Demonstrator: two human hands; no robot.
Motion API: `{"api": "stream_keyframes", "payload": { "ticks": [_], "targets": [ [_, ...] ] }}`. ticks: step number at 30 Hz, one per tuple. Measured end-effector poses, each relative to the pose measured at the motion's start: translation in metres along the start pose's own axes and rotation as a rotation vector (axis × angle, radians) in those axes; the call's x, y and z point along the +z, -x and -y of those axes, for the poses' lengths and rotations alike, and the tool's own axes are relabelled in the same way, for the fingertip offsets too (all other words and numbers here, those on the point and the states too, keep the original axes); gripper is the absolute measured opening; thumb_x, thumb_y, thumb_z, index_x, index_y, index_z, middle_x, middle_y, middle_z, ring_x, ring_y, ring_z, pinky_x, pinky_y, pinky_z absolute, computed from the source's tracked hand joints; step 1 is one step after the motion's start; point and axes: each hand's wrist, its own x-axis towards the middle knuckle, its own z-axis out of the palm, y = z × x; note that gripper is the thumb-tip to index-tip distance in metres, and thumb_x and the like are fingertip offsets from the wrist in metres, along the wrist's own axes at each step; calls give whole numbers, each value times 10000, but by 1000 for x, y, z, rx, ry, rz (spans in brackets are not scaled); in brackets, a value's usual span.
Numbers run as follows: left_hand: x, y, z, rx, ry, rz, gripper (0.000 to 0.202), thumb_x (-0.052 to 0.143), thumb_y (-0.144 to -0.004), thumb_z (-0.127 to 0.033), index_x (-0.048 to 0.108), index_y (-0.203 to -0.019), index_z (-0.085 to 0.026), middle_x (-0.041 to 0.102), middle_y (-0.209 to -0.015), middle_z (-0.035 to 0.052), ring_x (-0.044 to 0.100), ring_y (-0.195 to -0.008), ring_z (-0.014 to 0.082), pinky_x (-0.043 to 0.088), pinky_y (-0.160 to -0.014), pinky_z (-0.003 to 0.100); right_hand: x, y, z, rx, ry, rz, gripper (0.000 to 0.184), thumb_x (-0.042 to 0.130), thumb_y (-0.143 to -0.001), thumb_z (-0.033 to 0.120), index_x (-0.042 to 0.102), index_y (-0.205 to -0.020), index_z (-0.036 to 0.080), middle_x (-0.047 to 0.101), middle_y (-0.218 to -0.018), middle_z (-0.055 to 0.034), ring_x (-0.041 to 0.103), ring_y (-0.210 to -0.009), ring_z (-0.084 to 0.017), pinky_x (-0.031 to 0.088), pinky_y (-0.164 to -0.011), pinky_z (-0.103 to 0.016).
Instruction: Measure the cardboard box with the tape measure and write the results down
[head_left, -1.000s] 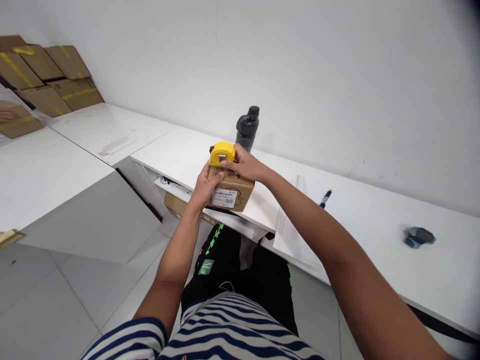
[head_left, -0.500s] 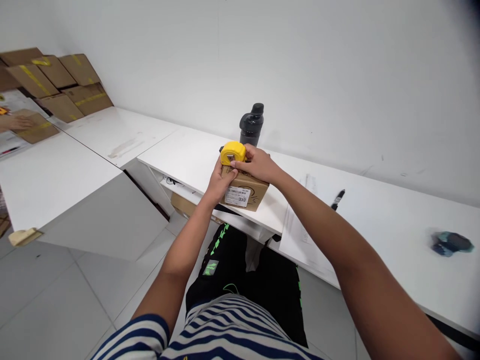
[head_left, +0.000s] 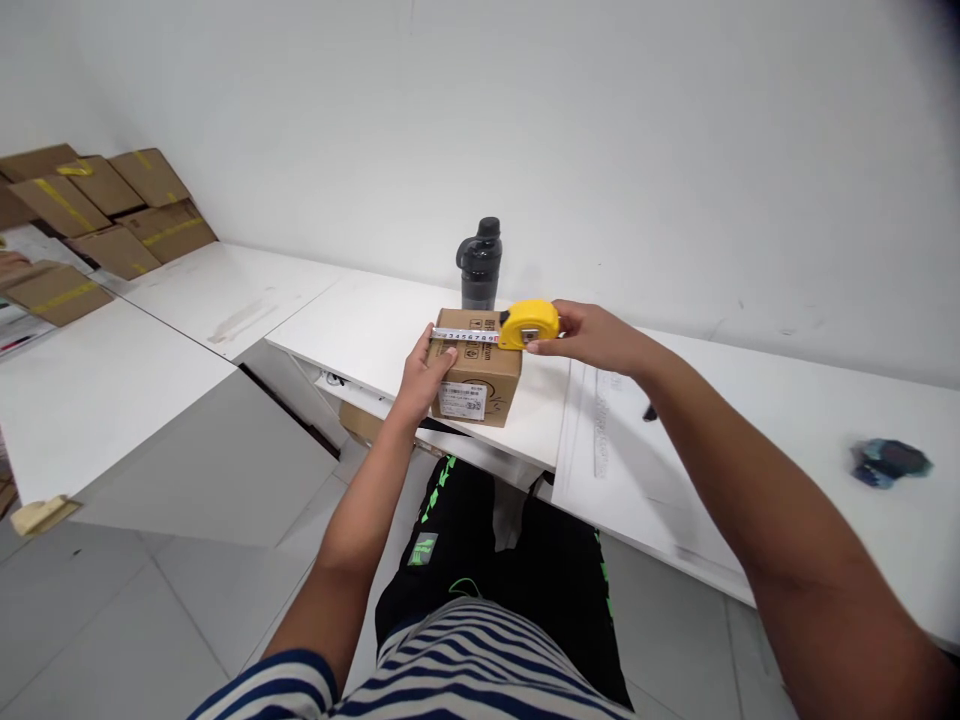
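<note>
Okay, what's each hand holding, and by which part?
Right hand: the yellow tape measure, by its case's right end. Left hand: the cardboard box, by its left edge.

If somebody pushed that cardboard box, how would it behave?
The cardboard box would probably slide rather than roll, given its flat sides. It looks fairly stiff, its edges being straight. Near the front edge of the white table, it might tip off if pushed that way.

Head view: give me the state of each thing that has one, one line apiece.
Cardboard box: appears closed, resting on the table
Tape measure: blade out across the box top
Left hand: thumb on box top, fingers by blade's end
Right hand: gripping the tape measure
Black bottle: upright, cap on
Brown cartons: stacked, yellow-taped
Teal object: blurred, state unclear
</note>
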Motion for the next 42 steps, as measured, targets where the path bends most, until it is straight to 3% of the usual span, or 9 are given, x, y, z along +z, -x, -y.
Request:
{"api": "stream_keyframes", "payload": {
  "ticks": [5, 11, 15, 19, 27, 36, 38, 40, 42],
  "targets": [
    [4, -8, 4, 1, 37, 14, 871, 767, -749, -397, 391, -1500, -165, 558, -1439, 105, 522, -1326, 273, 389, -1153, 393, -34, 30, -36, 100, -83, 71, 503, 764, -747, 445, 657, -1204, 267, 708, -1127, -90, 658, -977, -255, 547, -823, -437],
    [11, -12, 4, 5, 86, 38, 879, 776, -744, -385, 391, -1502, -159, 545, -1450, 120, 516, -1333, 282, 363, -1166, 404, -31, 35, -35, 69, -70, -17, 503, 741, -752, 499, 656, -1171, 235, 697, -1042, -53, 628, -899, -218, 507, -761, -376],
    [18, -11, 2, -8, 99, 31, 869, 770, -750, -360, 386, -1503, -156, 566, -1426, 124, 533, -1314, 281, 381, -1149, 395, -10, 13, -11, 1, 198, -112, 451, 691, -779, 538, 628, -1072, 201, 684, -971, -56, 591, -817, -201, 439, -670, -321],
    [22, -12, 3, -10, 114, 47, 801, 761, -752, -345, 435, -1465, -182, 593, -1389, 113, 558, -1278, 279, 420, -1107, 394, 26, -22, 24, -52, 514, 8, 434, 640, -807, 571, 564, -1005, 192, 674, -887, -64, 572, -738, -203, 385, -621, -299],
    [23, -9, 7, 30, 199, 43, 697, 778, -737, -303, 459, -1352, -225, 618, -1304, 99, 596, -1214, 254, 439, -1068, 381, 80, -57, 43, -61, 574, -36, 485, 583, -821, 643, 514, -1003, 199, 667, -858, -75, 600, -747, -241, 381, -636, -312],
    [29, -41, 2, 35, 81, -48, 908, 760, -747, -346, 257, -1497, -250, 377, -1542, 165, 489, -1353, 286, 402, -1129, 422, 70, 16, 46, -97, -386, -912, 519, 549, -793, 740, 486, -925, 242, 550, -761, 24, 505, -670, -130, 410, -608, -266],
    [42, -42, -5, 130, -62, -129, 907, 751, -758, -369, 259, -1503, -213, 312, -1576, 178, 363, -1446, 285, 296, -1199, 429, 68, 48, 41, -68, -542, -897, 566, 597, -738, 768, 486, -909, 239, 544, -735, 23, 463, -606, -115, 384, -553, -260],
    [60, -20, -13, 307, -170, -246, 922, 757, -758, -411, 260, -1510, -217, 195, -1634, 140, 160, -1530, 256, 137, -1254, 403, 69, 84, 31, 4, -667, -696, 561, 610, -740, 766, 488, -827, 225, 526, -658, 27, 370, -501, -86, 302, -474, -252],
    [81, 22, -18, 421, -64, -197, 975, 761, -748, -488, 222, -1529, -267, 143, -1659, 89, 111, -1542, 240, 124, -1259, 384, 74, 119, 19, 97, -808, -436, 558, 536, -804, 767, 481, -773, 213, 522, -613, 29, 289, -436, -60, 224, -434, -246]
  ]
}}
